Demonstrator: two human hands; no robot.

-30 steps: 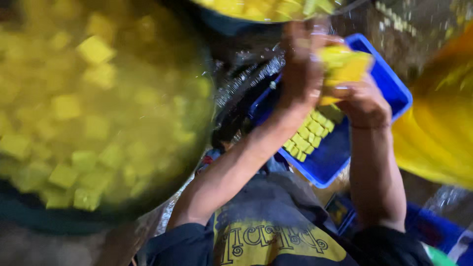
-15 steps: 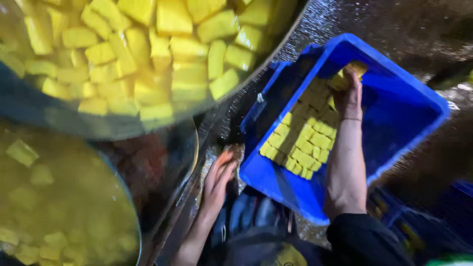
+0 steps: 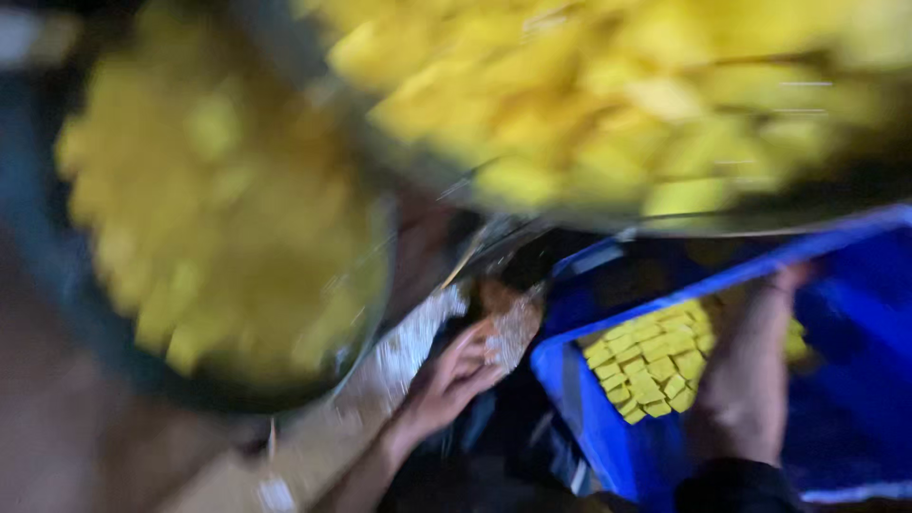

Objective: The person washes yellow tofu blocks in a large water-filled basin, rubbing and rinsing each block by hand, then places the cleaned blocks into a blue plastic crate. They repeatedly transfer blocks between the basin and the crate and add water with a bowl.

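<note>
- A person's right hand (image 3: 750, 380) reaches down into a blue plastic crate (image 3: 608, 437), the forearm crossing its near rim; the fingers lie past a block of small yellow cubes (image 3: 651, 366) and motion blur hides whether they are spread or closed on anything.
- The yellow cubes sit packed in tidy rows against the crate's left wall, just beside the right wrist and touching it along one side.
- The left hand (image 3: 451, 380) rests outside the crate, beyond its left wall, with fingers loosely curled and apart, their tips touching a crumpled, glistening bit of clear wrapping (image 3: 513, 328); it grips nothing firmly that can be made out.
- Above the crate, a wide metal basin (image 3: 570, 204) heaped with larger yellow chunks (image 3: 608, 85) overhangs the crate's far edge.
- To the left, a second round basin (image 3: 366, 332) holds more yellow pieces (image 3: 218, 209), heavily blurred, its rim near the left hand.
- A dark sleeve (image 3: 736, 484) covers the right arm at the bottom edge of the view.
</note>
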